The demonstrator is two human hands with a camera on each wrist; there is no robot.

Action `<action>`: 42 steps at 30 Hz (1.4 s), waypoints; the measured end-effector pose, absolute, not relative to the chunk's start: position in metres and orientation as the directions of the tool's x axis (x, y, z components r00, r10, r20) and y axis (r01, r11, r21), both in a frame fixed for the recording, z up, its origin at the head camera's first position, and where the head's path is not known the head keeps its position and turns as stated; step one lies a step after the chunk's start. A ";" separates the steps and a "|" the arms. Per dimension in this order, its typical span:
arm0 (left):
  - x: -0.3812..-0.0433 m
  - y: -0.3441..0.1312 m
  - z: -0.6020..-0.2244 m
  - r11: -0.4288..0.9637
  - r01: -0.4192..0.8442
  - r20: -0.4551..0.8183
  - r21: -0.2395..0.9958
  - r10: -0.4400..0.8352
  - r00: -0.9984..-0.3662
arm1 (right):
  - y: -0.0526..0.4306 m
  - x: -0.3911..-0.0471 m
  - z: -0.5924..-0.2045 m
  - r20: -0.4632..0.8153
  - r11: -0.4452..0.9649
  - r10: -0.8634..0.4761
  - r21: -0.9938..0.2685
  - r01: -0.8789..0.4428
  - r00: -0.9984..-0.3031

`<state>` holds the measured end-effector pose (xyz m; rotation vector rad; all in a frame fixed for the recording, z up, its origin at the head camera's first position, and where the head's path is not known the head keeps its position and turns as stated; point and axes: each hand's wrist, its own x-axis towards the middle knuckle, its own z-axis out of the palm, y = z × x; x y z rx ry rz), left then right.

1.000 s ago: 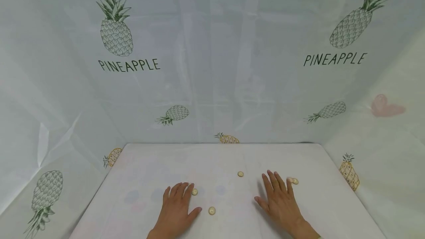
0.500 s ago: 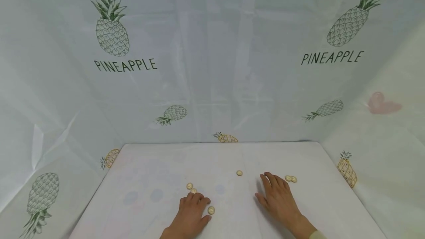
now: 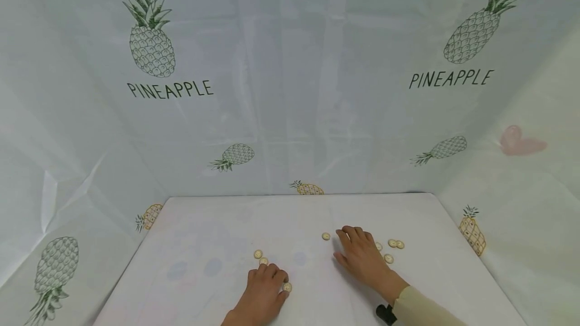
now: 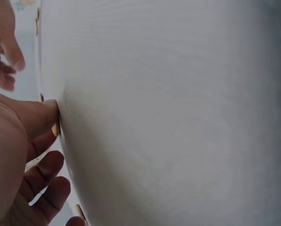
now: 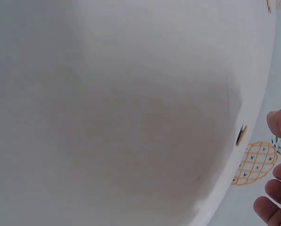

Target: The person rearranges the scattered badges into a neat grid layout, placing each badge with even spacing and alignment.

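Observation:
My left hand (image 3: 260,291) is low over the table, its thumb and index finger pinching the edge of a round cream button (image 3: 287,287). The left wrist view shows this button (image 4: 56,128) between thumb and finger, partly covered. Two more buttons, the far one (image 3: 258,254) and the near one (image 3: 264,261), lie just beyond the left knuckles. My right hand (image 3: 362,258) hovers with fingers loosely bent and holding nothing. Left of its fingertips lies a single button (image 3: 326,236). In the right wrist view, a button (image 5: 242,135) appears apart from the right thumb.
Right of my right hand are a button (image 3: 388,258), another partly hidden button (image 3: 378,246) and a touching pair of buttons (image 3: 396,243). A white cloth covers the table (image 3: 217,220). Pineapple-printed sheeting (image 3: 299,114) rises behind and at both sides.
My left hand has shifted right and closed its fingertips on a button, uncovering one beyond it. My right hand has moved left, and two buttons now show beside it.

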<state>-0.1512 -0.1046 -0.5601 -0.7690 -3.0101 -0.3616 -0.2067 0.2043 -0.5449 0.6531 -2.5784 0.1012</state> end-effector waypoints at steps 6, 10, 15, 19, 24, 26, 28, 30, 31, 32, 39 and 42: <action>-0.146 -0.104 -0.561 0.838 0.546 0.114 -0.024 0.545 -0.831 | 0.193 -0.222 -0.542 0.449 0.866 -0.470 0.070 -0.495 -0.760; -0.146 -0.107 -0.566 0.835 0.550 0.154 -0.025 0.547 -0.823 | 0.190 -0.230 -0.542 0.430 0.868 -0.465 0.048 -0.495 -0.774; -0.146 -0.109 -0.567 0.834 0.552 0.171 0.005 0.543 -0.822 | 0.186 -0.241 -0.546 0.392 0.869 -0.455 0.002 -0.494 -0.799; -0.145 -0.108 -0.564 0.840 0.543 0.156 0.027 0.533 -0.832 | 0.181 -0.250 -0.549 0.379 0.862 -0.472 0.007 -0.507 -0.796; -0.144 -0.105 -0.563 0.842 0.537 0.183 0.047 0.522 -0.833 | 0.176 -0.258 -0.552 0.353 0.866 -0.475 0.027 -0.499 -0.806; -0.145 -0.104 -0.565 0.842 0.538 0.196 0.038 0.522 -0.830 | 0.175 -0.259 -0.554 0.327 0.876 -0.461 0.019 -0.482 -0.825; -0.145 -0.104 -0.565 0.842 0.539 0.203 0.032 0.523 -0.828 | 0.174 -0.260 -0.554 0.298 0.890 -0.436 0.006 -0.455 -0.849; -0.146 -0.104 -0.566 0.841 0.540 0.213 0.026 0.523 -0.825 | 0.173 -0.260 -0.556 0.286 0.901 -0.411 -0.017 -0.434 -0.866; -0.146 -0.104 -0.566 0.842 0.540 0.217 0.024 0.523 -0.824 | 0.172 -0.260 -0.556 0.281 0.906 -0.398 -0.032 -0.423 -0.873; -0.146 -0.104 -0.566 0.842 0.539 0.219 0.025 0.522 -0.825 | 0.172 -0.260 -0.556 0.280 0.909 -0.386 -0.046 -0.414 -0.879; -0.146 -0.104 -0.565 0.847 0.529 0.227 0.043 0.508 -0.831 | 0.177 -0.258 -0.560 0.364 0.879 -0.431 -0.038 -0.475 -0.826; -0.147 -0.104 -0.566 0.848 0.528 0.251 0.040 0.503 -0.827 | 0.184 -0.259 -0.562 0.424 0.838 -0.510 0.050 -0.543 -0.748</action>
